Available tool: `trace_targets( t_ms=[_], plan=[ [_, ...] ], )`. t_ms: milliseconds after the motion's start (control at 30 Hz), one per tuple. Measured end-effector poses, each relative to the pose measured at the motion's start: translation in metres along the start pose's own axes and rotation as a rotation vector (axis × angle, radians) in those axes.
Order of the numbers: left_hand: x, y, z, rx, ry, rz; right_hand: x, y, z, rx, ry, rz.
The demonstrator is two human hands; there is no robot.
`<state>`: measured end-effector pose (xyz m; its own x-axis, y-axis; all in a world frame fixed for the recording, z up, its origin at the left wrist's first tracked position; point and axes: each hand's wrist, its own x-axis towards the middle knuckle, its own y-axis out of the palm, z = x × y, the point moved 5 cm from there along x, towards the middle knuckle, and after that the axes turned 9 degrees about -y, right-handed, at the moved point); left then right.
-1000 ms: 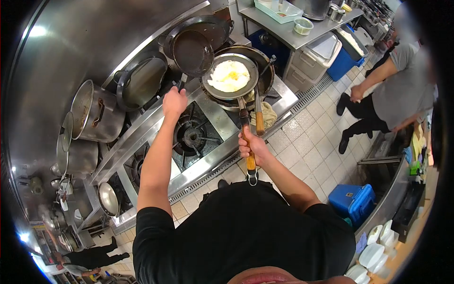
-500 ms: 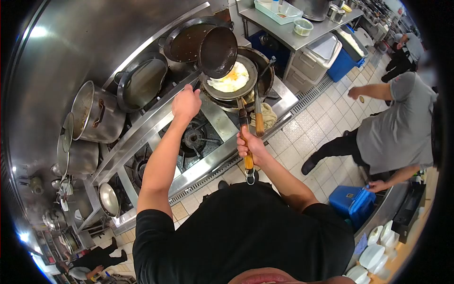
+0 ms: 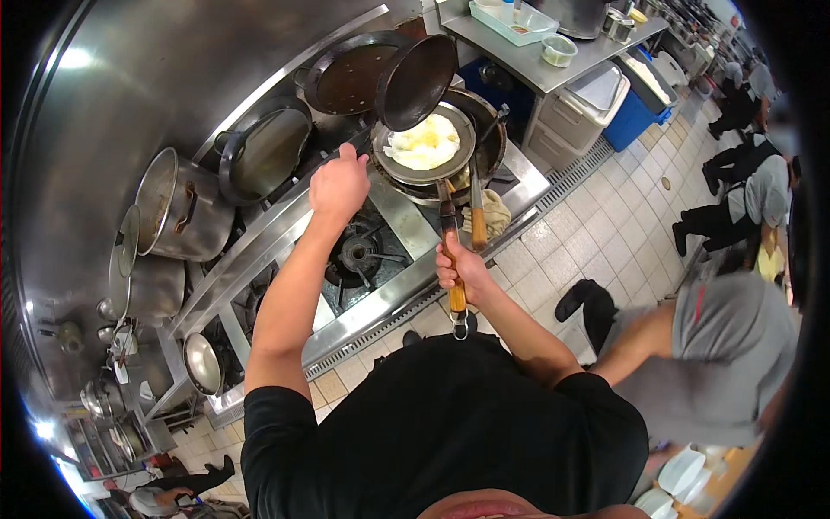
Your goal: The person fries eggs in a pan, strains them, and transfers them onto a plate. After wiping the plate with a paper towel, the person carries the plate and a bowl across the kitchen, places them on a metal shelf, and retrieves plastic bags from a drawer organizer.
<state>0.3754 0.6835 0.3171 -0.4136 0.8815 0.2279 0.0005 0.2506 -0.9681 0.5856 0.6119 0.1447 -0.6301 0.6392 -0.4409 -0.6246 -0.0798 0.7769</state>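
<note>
My left hand [image 3: 339,183] grips the handle of a dark frying pan [image 3: 418,84], which is tipped steeply. Under the pan's lower edge lies cooked egg [image 3: 423,144], white and yellow, on a round grey strainer [image 3: 464,130]. My right hand [image 3: 460,266] is closed round the strainer's wooden handle. The strainer sits over a large dark wok [image 3: 494,149] on the stove. Beside it, another wooden-handled tool [image 3: 478,212] leans on the wok's rim, close to a crumpled cloth [image 3: 494,215].
A wok of brown liquid [image 3: 346,86] and an oval pan of liquid [image 3: 272,147] stand behind the burners, with a tall pot [image 3: 192,208] further left. A co-worker in grey [image 3: 735,355] bends at the right. Other people stand further back. A steel counter [image 3: 510,52] adjoins the stove.
The frying pan has shifted slightly right and up, and its tilt differs. The egg on the strainer looks folded over, its yolk less exposed. The nearby co-worker has moved closer and bent down.
</note>
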Motion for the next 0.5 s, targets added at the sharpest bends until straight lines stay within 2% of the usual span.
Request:
trace_targets(
  t_ms=[300,500],
  plan=[
    [-0.013,0.0,-0.003,-0.03,0.055,-0.05,-0.001,0.0,-0.004,-0.036,-0.015,0.02],
    [-0.016,-0.003,-0.002,-0.012,0.019,-0.002,0.008,0.007,0.008,-0.045,-0.058,0.057]
  ],
)
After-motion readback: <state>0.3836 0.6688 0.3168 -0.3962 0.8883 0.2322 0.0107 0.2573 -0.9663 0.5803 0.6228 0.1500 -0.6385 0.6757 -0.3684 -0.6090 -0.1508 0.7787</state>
